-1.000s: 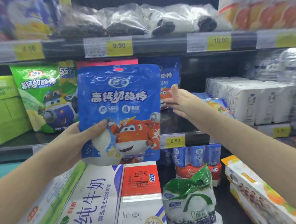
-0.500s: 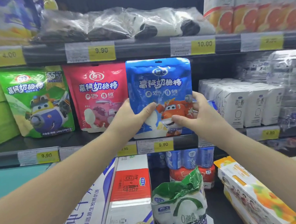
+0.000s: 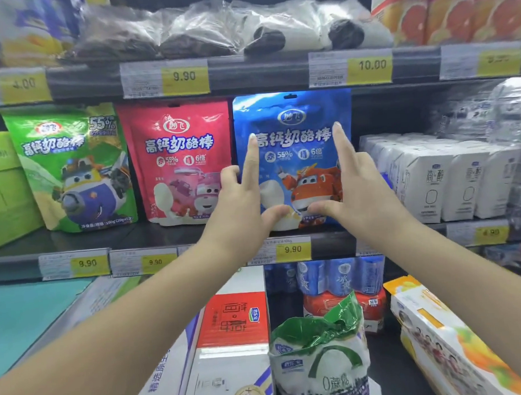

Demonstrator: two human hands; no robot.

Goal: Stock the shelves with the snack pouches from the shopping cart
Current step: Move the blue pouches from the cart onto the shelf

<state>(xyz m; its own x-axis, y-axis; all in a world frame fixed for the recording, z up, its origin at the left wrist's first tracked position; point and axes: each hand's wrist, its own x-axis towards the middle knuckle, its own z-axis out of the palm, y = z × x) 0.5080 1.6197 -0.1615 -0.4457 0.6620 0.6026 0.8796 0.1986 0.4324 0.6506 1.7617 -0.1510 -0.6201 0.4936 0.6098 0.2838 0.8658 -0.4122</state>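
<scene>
- Blue pouch [image 3: 296, 153] stands upright on the middle shelf [image 3: 170, 232], face out, bottom edge at the shelf's front lip.
- My left hand [image 3: 245, 210] is at the pouch's 8 o'clock: index finger [image 3: 253, 146] straight up along its left edge, thumb [image 3: 276, 213] flat on the lower front.
- The other left fingers are curled at the left edge; probably just beside it, contact unclear.
- My right hand [image 3: 355, 192] is at the pouch's 4 o'clock: index finger straight up on its right side, thumb pointing in across the lower front.
- Both thumbs nearly meet at the pouch's 6 o'clock. Neither hand wraps it; spread wide, steadying only.
- Red pouch [image 3: 176, 162] at the blue one's 9 o'clock, just beside it; green pouch [image 3: 70, 171] beyond, same row.
- White cartons [image 3: 451, 181] at its 3 o'clock, apart from it.
- Yellow 9.90 price tag [image 3: 292, 249] at its 6 o'clock, on the shelf edge.
- Clear bags [image 3: 202, 34] with dark contents at its 12 o'clock, on the shelf above.
- Green-topped bag [image 3: 321, 351] and red-and-white box [image 3: 235, 319] low, between my forearms.
</scene>
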